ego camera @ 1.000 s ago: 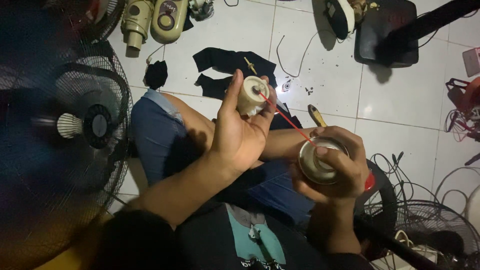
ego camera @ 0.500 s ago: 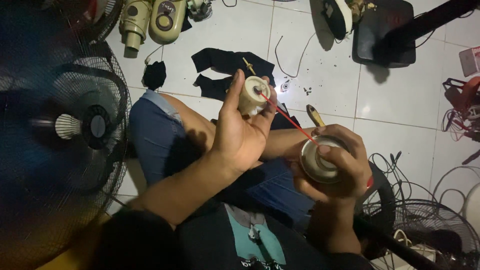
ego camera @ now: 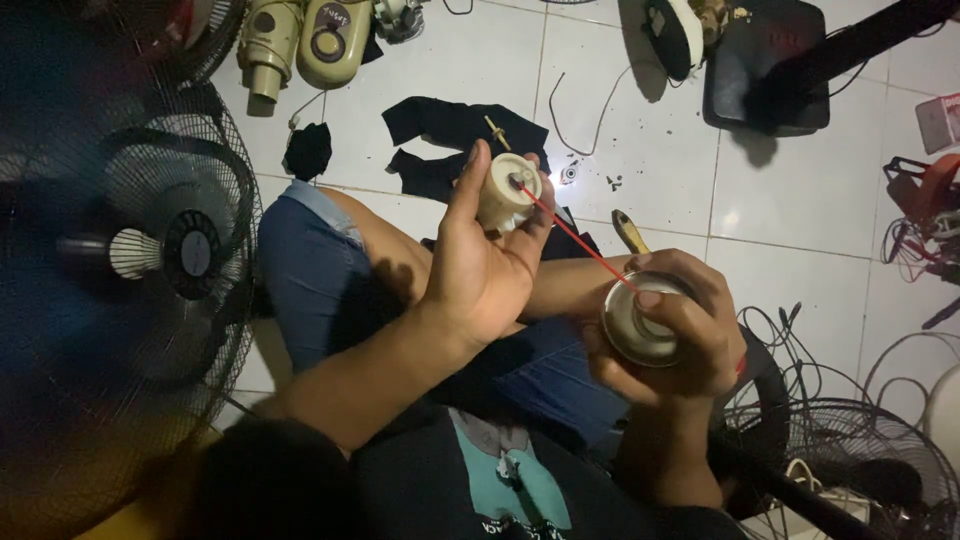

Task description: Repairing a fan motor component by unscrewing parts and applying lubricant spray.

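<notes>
Nearest the camera, the person's dark shirt and teal collar fill the bottom edge, much of it lost in shadow. Just above, the right hand point(ego camera: 665, 335) is clenched around a spray can point(ego camera: 640, 325) seen end-on, one fingertip resting on its top; the can's body is hidden inside the fist. A thin red straw point(ego camera: 575, 235) runs from the can up and left to the left hand point(ego camera: 480, 270), which grips a small cream-coloured round part point(ego camera: 508, 195) between thumb and fingers, raised over the bent knee in blue jeans. The straw's tip meets the centre of that part; what lies inside the hole cannot be made out.

To the left, a standing fan point(ego camera: 150, 260) with a wire guard is dim and partly cut off. At lower right another fan guard point(ego camera: 850, 460) lies half out of view. Farther off, on the white tiled floor point(ego camera: 640, 130), lie black rags point(ego camera: 450, 135), a yellow-handled tool point(ego camera: 630, 232) partly hidden behind the wrist, loose wires, beige motor housings point(ego camera: 305, 45) and a black base point(ego camera: 765, 65).
</notes>
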